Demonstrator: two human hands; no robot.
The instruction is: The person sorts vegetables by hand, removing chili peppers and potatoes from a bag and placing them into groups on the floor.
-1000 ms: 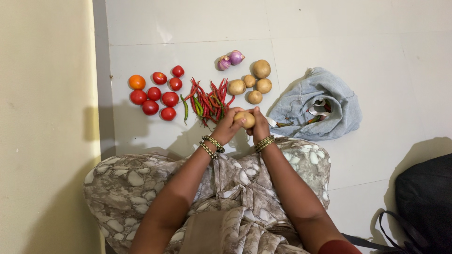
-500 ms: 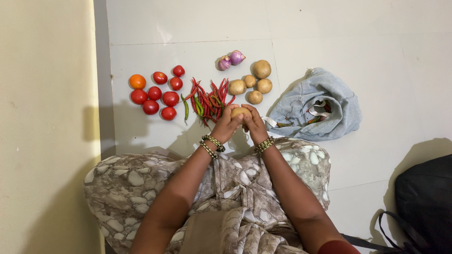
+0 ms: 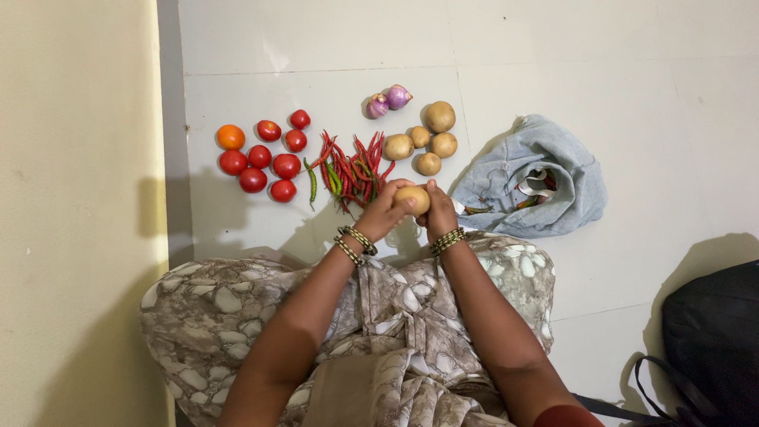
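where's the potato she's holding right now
In the head view, centre frame: the potato sits between the left hand and right hand, just below the chilli pile.

1. Ahead of the hands, the chilli pile (image 3: 352,170) and potato cluster (image 3: 427,141) crowd the floor.
2. Tomatoes (image 3: 265,158) block the left; the blue cloth bag (image 3: 538,178) blocks the right.
3. Bare tiles (image 3: 316,39) lie open beyond the onions (image 3: 387,101).

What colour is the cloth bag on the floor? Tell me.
The cloth bag is pale blue-grey, seen in the head view.
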